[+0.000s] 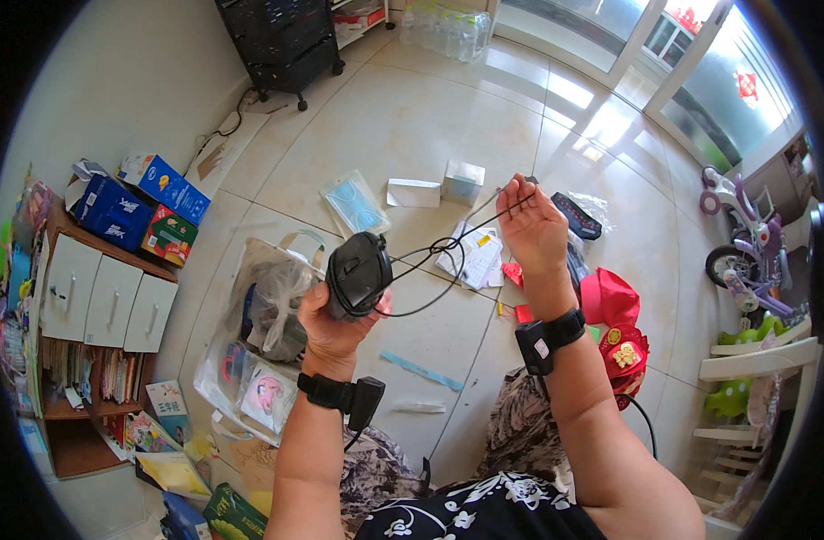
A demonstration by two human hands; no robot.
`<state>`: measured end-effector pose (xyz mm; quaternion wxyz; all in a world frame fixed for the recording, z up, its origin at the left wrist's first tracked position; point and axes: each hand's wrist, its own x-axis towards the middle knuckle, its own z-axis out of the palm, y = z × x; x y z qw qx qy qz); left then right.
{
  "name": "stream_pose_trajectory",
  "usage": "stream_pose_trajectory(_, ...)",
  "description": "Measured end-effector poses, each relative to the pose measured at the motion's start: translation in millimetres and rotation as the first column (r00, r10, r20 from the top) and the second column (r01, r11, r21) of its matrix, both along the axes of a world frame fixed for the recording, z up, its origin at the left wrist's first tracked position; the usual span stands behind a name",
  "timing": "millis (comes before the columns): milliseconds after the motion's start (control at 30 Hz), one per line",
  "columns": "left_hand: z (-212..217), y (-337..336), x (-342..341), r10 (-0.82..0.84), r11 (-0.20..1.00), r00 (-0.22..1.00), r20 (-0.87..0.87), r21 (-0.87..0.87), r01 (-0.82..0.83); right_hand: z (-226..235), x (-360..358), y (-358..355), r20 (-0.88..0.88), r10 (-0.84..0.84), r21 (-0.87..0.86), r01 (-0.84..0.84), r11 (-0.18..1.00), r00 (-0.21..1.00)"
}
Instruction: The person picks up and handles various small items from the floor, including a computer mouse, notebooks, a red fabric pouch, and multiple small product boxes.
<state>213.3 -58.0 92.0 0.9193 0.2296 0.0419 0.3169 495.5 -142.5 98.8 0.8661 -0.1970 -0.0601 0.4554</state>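
Observation:
My left hand [333,317] grips a black computer mouse [358,272], held up in front of me. Its thin black cable [448,241] loops out from the mouse and runs up to the right. My right hand [531,225] is raised with fingers pinched on the far stretch of that cable, pulling it fairly taut. Both wrists carry black strapped devices.
On the tiled floor lie a clear plastic bag of items [259,342], a pack of blue masks [354,202], a white envelope [413,193], a small box [463,182], papers and red cloth [610,301]. A white cabinet with boxes [106,288] stands left; a toy scooter [745,247] right.

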Motion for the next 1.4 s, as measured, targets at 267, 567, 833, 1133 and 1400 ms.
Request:
stream_pose_trajectory(267,6.7,5.0,-6.4,0.041,0.988,0.991,0.125,-0.152,-0.022,1.1,-10.0,0.0,0.647,0.747,-0.699,0.511,0.5,0.155)
stream_pose_trajectory(567,-2.2,6.5,-2.6,0.107,0.984,0.994,-0.017,-0.141,-0.109,42.7,-40.1,-2.6,0.999,-0.018,0.03,0.275,0.961,-0.047)
stream_pose_trajectory(833,3.9,3.5,3.4,0.076,0.99,0.996,-0.039,-0.12,-0.08,-4.2,-72.9,8.8,0.808,0.462,-0.491,-0.016,0.871,0.365)
stream_pose_trajectory(1133,-0.5,3.2,2.2,0.108,0.987,0.99,-0.096,-0.106,-0.118,5.3,-55.4,7.2,0.174,0.478,-0.208,-0.442,0.873,0.861)
stream_pose_trajectory(1400,11.9,6.3,-0.5,0.015,0.999,0.995,-0.098,-0.045,-0.02,1.0,-63.9,3.6,0.481,0.59,-0.407,-0.432,0.805,0.648)
